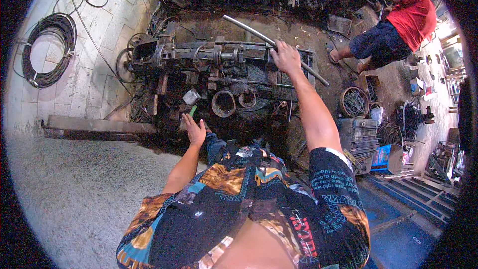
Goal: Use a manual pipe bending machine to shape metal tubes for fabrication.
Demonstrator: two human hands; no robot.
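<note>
My right hand (286, 57) is closed around a long, smooth metal rod (252, 31), which slants over a dark, greasy lathe-like machine (209, 57). The rod's far end points up and left, while its near end sticks out to the right past my wrist. My left hand (195, 129) is lower, at the machine's front edge, with its fingers stretched and apart. Just beyond those fingertips is a small green object (193, 110), its kind unclear, beside a whitish box-shaped container (190, 96). Two round, rusty tins (223, 103) stand to the right of it.
A cable coil (49, 50) hangs on the pale wall at left. Far right, a person in a red shirt (413, 15) bends over a cluttered bench. A round bin of metal pieces (355, 101) and stacked thin bars (358, 137) stand right of my arm; a metal frame (418, 199) is nearer.
</note>
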